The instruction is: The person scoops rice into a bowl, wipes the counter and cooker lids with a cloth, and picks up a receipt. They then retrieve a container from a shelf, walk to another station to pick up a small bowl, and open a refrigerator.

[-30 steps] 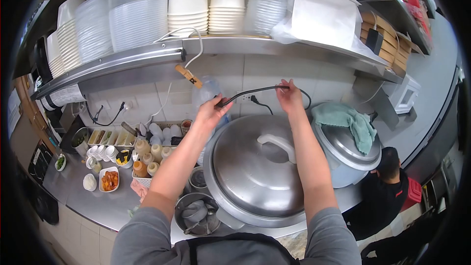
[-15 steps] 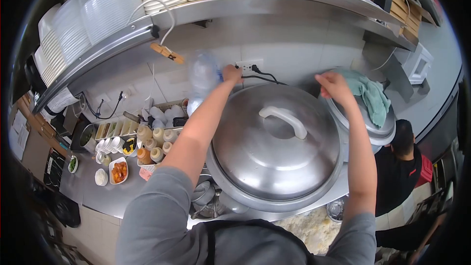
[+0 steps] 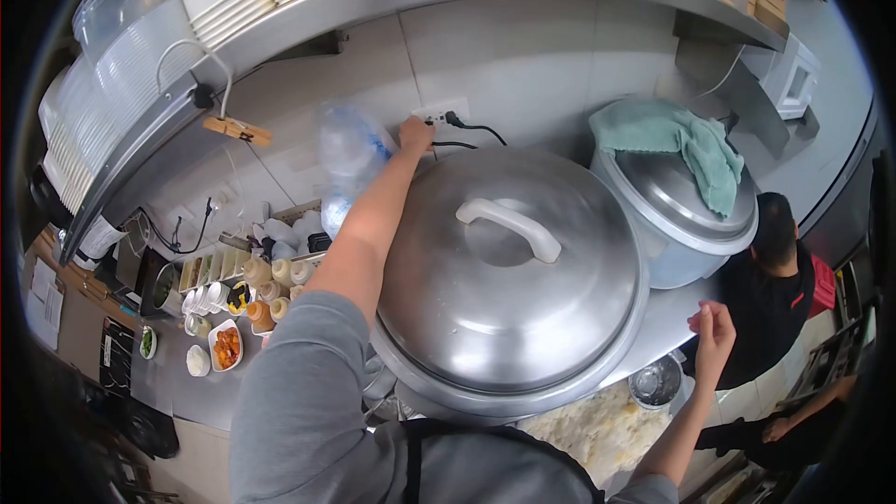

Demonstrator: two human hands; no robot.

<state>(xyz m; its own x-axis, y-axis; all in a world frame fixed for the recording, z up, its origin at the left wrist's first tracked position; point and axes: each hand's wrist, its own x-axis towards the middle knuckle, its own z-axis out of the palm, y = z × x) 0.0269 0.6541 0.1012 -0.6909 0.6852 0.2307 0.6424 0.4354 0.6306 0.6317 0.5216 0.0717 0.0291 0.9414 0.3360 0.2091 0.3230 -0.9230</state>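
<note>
My left hand (image 3: 417, 134) reaches to the wall outlet (image 3: 446, 112) behind the big lidded pot. Its fingers are closed around a black power plug, mostly hidden by them, whose cord (image 3: 457, 144) runs off to the right. A second black plug (image 3: 454, 119) sits in the same outlet. The large pot's domed metal lid (image 3: 504, 308) has a pale handle (image 3: 509, 227). My right hand (image 3: 714, 334) hangs in the air at the right, above the counter's edge, fingers loosely bent and apart, with nothing in them. Below it stands a small metal bowl (image 3: 656, 381).
A second lidded pot (image 3: 674, 235) carries a green cloth (image 3: 695, 145). Clear plastic bags (image 3: 353, 145) are beside my left forearm. Sauce bottles (image 3: 271, 289) and an orange-food dish (image 3: 226, 346) stand left. A shelf (image 3: 392, 14) overhangs; a person (image 3: 770, 299) is at right.
My right hand has moved from beside the green cloth down and toward me. The left hand stays at the outlet. The whole view has shifted slightly.
</note>
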